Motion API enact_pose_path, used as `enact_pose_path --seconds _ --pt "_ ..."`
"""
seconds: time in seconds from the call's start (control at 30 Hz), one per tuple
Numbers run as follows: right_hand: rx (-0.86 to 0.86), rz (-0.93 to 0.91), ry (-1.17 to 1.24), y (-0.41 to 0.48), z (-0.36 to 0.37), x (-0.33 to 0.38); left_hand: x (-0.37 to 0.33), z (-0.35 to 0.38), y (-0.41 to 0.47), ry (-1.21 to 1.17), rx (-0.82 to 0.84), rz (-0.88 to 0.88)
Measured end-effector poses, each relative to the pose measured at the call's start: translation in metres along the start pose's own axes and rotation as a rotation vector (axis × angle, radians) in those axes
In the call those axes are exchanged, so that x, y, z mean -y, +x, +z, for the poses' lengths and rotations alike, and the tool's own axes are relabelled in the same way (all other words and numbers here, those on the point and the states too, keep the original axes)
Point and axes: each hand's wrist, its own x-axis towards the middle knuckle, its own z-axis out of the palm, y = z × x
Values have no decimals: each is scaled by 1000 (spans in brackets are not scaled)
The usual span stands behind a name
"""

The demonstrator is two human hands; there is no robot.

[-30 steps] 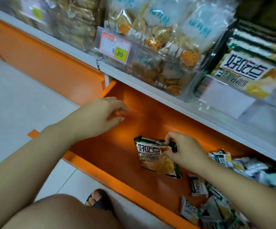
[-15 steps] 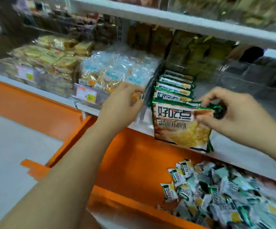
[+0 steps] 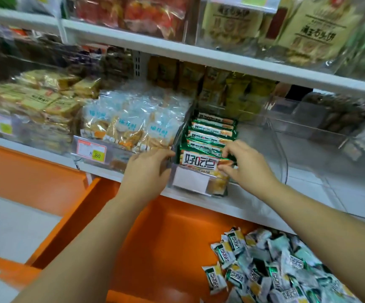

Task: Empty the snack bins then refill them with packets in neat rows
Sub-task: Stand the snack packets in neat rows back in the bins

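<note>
A clear plastic snack bin (image 3: 190, 182) stands on the white shelf (image 3: 231, 206), with a row of green and white snack packets (image 3: 212, 132) standing in it. The front packet (image 3: 200, 161) sits just behind the bin's front wall. My right hand (image 3: 247, 165) pinches that front packet at its right top edge. My left hand (image 3: 148, 169) grips the bin's left front corner. A heap of small loose packets (image 3: 271, 274) lies in the orange tray (image 3: 166, 237) below the shelf.
Left of the bin stands a bin of clear cookie bags (image 3: 131, 130) with a price tag (image 3: 92, 150). To the right an empty clear bin (image 3: 312, 136) sits on the shelf. More snack bags fill the upper shelf (image 3: 220, 55). Grey floor (image 3: 13, 226) lies at left.
My right hand lifted the large packet out of the orange tray and set it at the front of the bin's row. My left hand rose to the bin's corner.
</note>
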Motion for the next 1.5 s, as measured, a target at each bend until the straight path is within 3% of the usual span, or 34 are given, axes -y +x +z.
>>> enact_pose_path --seconds 0.17,0.3,0.5,0.67,0.83,1.0,1.13,1.5 --pt "8 151 16 21 10 -4 4 2 2 2 0 31" --pt "152 265 120 28 11 3 4 3 4 10 -8 30" --pt "-9 334 116 22 31 13 4 3 4 16 -3 33" --pt "182 294 124 25 14 5 -1 0 4 37 37 -4" --pt "79 136 98 -11 -14 16 -22 -4 -5 165 17 -98" --pt "48 2 46 -76 -44 17 -61 3 -25 139 -11 67" --pt "113 64 79 -127 -56 -8 -96 28 -45 138 110 242" --pt "375 503 94 -236 -26 -151 -155 131 -69 262 611 403"
